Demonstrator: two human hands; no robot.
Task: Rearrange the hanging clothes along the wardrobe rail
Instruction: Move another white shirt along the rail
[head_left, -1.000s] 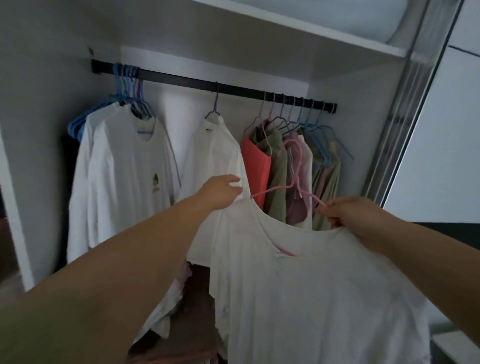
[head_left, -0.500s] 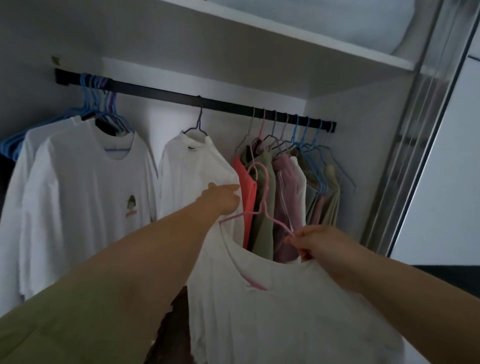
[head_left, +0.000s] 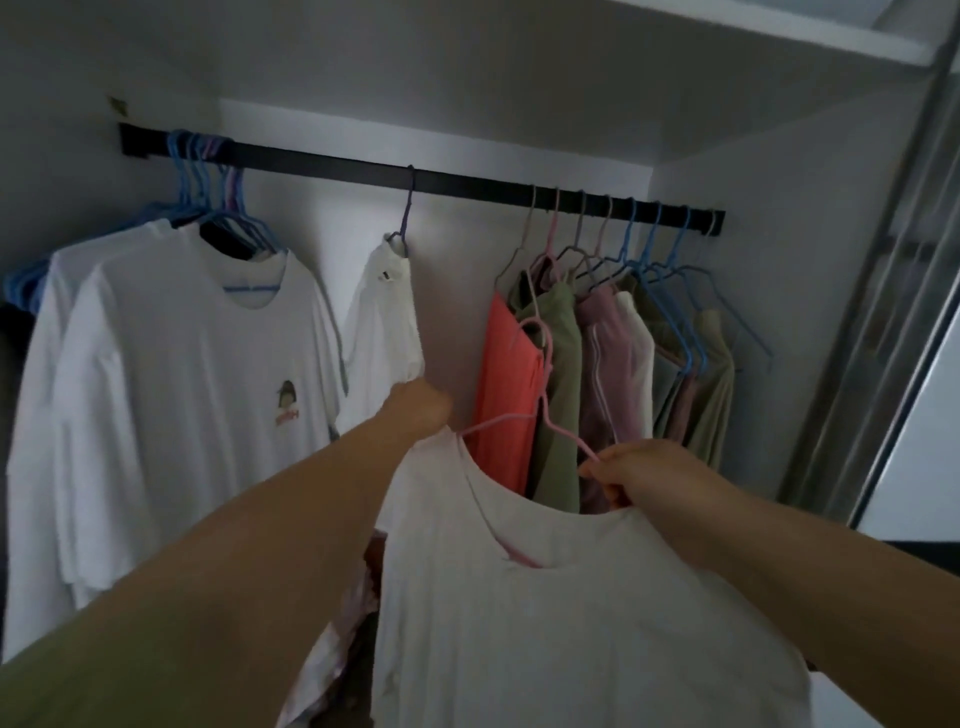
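A black wardrobe rail (head_left: 467, 182) runs across the closet. Below it I hold a white T-shirt (head_left: 571, 597) on a pink hanger (head_left: 545, 395), off the rail. My left hand (head_left: 421, 408) grips the shirt's left shoulder at the hanger's end. My right hand (head_left: 639, 475) pinches the right shoulder and hanger arm. On the rail hang white T-shirts (head_left: 171, 389) on blue hangers at the left, a single white garment (head_left: 387, 322) in the middle, and a coral, green and pink bunch (head_left: 587, 364) at the right.
A shelf (head_left: 779, 31) spans above the rail. A sliding door frame (head_left: 893, 312) stands at the right. Dark folded items (head_left: 358, 623) lie low in the wardrobe under the held shirt. A gap on the rail sits between the single white garment and the right bunch.
The held shirt and both hands have risen a little toward the rail, and the view has tilted up and shifted right. Both grips are unchanged.
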